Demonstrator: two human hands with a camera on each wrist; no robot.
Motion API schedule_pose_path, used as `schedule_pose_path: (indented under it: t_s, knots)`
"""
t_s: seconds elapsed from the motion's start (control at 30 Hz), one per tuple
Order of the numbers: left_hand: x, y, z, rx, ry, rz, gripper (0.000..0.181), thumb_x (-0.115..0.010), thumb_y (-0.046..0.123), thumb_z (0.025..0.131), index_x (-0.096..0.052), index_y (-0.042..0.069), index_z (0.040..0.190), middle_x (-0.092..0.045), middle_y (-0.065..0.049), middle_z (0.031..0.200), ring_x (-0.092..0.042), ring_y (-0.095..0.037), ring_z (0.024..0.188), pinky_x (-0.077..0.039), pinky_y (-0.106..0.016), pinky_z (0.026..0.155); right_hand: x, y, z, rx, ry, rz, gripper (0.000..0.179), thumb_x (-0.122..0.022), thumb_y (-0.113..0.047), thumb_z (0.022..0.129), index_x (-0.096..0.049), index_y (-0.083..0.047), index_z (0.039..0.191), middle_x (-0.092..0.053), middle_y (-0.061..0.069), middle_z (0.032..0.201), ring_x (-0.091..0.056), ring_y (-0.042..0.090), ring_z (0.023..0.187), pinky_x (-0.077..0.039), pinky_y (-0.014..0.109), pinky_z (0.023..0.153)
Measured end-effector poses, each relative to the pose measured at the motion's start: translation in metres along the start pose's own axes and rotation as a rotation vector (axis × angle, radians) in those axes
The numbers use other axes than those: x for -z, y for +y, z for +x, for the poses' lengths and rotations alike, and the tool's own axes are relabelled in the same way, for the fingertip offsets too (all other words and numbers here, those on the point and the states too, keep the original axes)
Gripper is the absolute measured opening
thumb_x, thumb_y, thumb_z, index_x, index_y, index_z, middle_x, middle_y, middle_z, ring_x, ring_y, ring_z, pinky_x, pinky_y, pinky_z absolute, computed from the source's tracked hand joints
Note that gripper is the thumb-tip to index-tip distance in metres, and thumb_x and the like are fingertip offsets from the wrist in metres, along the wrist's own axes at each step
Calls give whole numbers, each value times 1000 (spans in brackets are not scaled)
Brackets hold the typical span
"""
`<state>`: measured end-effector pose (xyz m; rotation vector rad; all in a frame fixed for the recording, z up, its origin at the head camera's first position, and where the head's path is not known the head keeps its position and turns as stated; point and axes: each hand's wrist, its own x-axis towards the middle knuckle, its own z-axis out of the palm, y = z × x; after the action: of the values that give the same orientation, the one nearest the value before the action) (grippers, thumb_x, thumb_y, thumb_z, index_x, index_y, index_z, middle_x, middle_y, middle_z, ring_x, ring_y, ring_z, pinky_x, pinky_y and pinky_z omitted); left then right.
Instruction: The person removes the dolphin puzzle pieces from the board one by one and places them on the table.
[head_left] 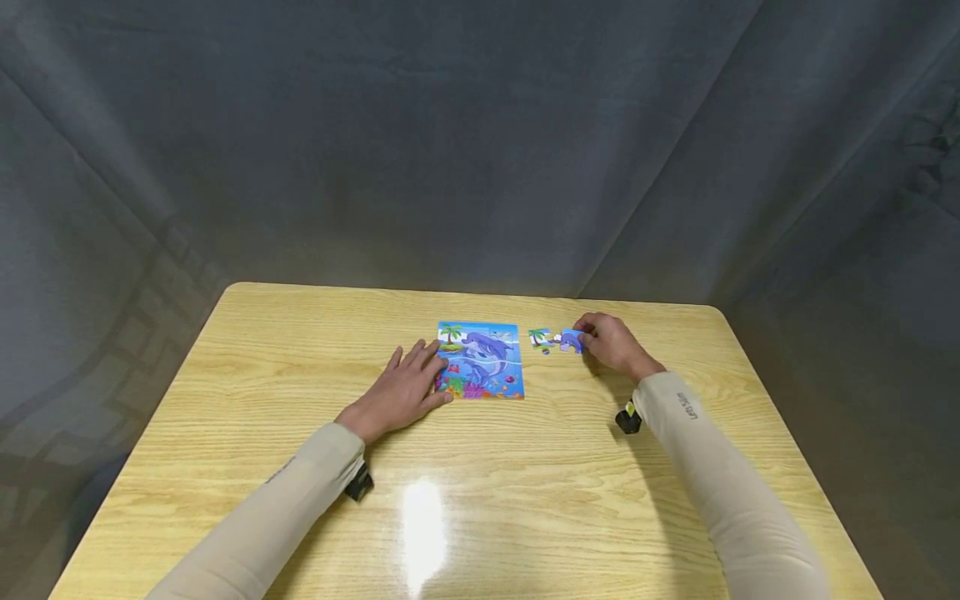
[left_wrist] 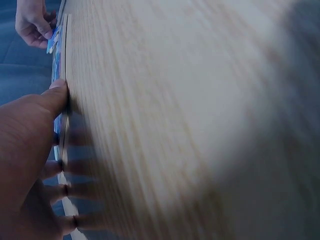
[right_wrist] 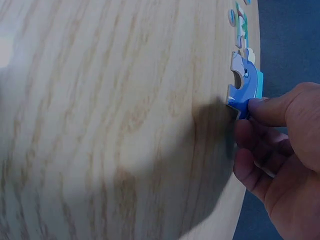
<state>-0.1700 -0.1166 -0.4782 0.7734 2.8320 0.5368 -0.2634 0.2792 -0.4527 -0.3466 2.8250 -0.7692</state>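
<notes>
A blue picture board (head_left: 483,367) with a dolphin, a palm tree and coral lies flat on the wooden table. My left hand (head_left: 401,387) rests at its left side, fingers spread and fairly straight, with fingertips and thumb over the board's edge. To the right of the board, my right hand (head_left: 609,343) pinches a jigsaw piece (right_wrist: 246,92) showing a dolphin's head, its thumb on the printed face. That piece stands right beside a palm-tree jigsaw piece (head_left: 538,337), close over the table. The other fingers of the right hand are curled in beneath the thumb.
The light wooden table (head_left: 487,483) has a bright glare spot near its front. Dark grey curtains (head_left: 465,150) hang behind and at both sides. Beneath each sleeve sits a black wrist camera, the right one (head_left: 628,419) close to the tabletop.
</notes>
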Motion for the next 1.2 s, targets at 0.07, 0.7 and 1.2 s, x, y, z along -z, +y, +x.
schedule_pose_path:
  t_s: [0.07,0.7,1.2]
  knots:
    - [-1,-1,0,2,-3,-2,64,-57,50,109,-47,11,158,-23,-20,178,-18,-45,166,-15,-72,132,-2,1,2,-8,3,-11,21,-56,-5,109,-69,3,124,-70,24,117,-67,29,95,-55,35,78]
    - [-1,-2,1,5,-12,3,67,-56,51,109,-45,10,161,-22,-19,178,-16,-44,167,-14,-71,132,-9,-4,8,-62,53,-54,21,-55,-4,108,-68,2,123,-63,23,123,-61,32,101,-54,48,92]
    - [-1,-3,4,7,-16,7,68,-54,53,109,-44,10,162,-21,-18,179,-15,-43,167,-13,-70,133,-13,-7,11,-55,87,-93,21,-57,-9,107,-67,0,124,-61,21,125,-64,35,106,-54,54,97]
